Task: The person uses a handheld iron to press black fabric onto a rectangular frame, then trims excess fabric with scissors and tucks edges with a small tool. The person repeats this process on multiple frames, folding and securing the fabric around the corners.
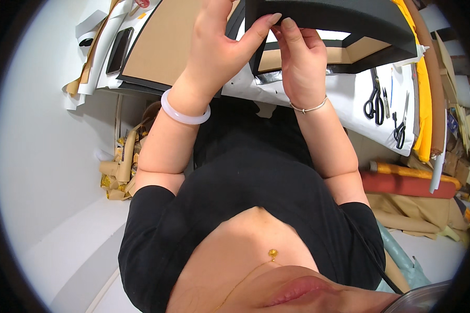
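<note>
A large box frame (pixel 344 18), black outside with bare tan board on its inner walls, stands on the white-covered table at the top. My left hand (pixel 214 44) reaches to its near left corner; the thumb presses on the black face and the other fingers pass partly out of view. Close beside it, my right hand (pixel 304 57) pinches the same corner edge, thumb up and fingers curled behind. The two thumb tips almost meet. What lies between the fingertips, apart from the black edge, is hidden. A tan panel with black borders (pixel 159 44) lies left of the frame.
Black-handled scissors (pixel 375 99) and a smaller pair (pixel 400 130) lie on the white table sheet (pixel 350 107) at right. A dark phone (pixel 120 50) rests at the left. Yellow material (pixel 424 109) hangs along the right edge. Rolls (pixel 407 183) and paper scraps (pixel 122 167) lie below the table.
</note>
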`<state>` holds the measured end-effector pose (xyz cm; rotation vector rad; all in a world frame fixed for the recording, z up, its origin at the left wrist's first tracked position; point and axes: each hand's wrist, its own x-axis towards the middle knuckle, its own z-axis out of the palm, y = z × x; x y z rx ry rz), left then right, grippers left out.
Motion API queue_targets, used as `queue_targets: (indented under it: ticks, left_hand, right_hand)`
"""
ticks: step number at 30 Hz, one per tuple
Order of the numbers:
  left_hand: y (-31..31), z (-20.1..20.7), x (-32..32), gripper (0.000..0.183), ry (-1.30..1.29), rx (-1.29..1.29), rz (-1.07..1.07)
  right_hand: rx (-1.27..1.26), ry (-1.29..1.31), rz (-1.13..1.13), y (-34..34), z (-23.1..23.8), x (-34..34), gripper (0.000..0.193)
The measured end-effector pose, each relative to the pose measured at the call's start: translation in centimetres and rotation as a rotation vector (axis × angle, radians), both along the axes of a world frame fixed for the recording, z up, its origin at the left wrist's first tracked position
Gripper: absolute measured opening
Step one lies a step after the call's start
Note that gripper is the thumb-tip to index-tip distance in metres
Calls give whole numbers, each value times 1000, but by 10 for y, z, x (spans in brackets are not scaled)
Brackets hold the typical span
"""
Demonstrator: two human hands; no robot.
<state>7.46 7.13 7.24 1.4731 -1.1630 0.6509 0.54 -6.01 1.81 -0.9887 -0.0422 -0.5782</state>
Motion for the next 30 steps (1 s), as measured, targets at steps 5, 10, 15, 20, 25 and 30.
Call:
queue_targets:
  ticks: [5, 10, 15, 20, 25, 30]
  left_hand:
    - [1, 2, -3, 49, 15, 48, 14]
    - [-9, 8, -3, 20, 66, -52, -41]
    - [-5, 0, 6, 26, 38, -12, 107]
    - [1, 11, -4, 38, -12, 138, 145]
    - [13, 69, -3, 17, -78, 516, 144]
    - [-48, 134, 8, 29, 2, 638, -209]
  right_hand:
    - [-13, 96, 8, -5, 5, -7, 33]
    - [29, 81, 22, -5, 10, -8, 30]
    - [63, 127, 92, -7, 5, -5, 28]
    - [-46, 139, 304, -29, 18, -26, 37]
    - [-119, 74, 207, -79, 9, -54, 61]
    - [123, 49, -315, -135, 36, -70, 53]
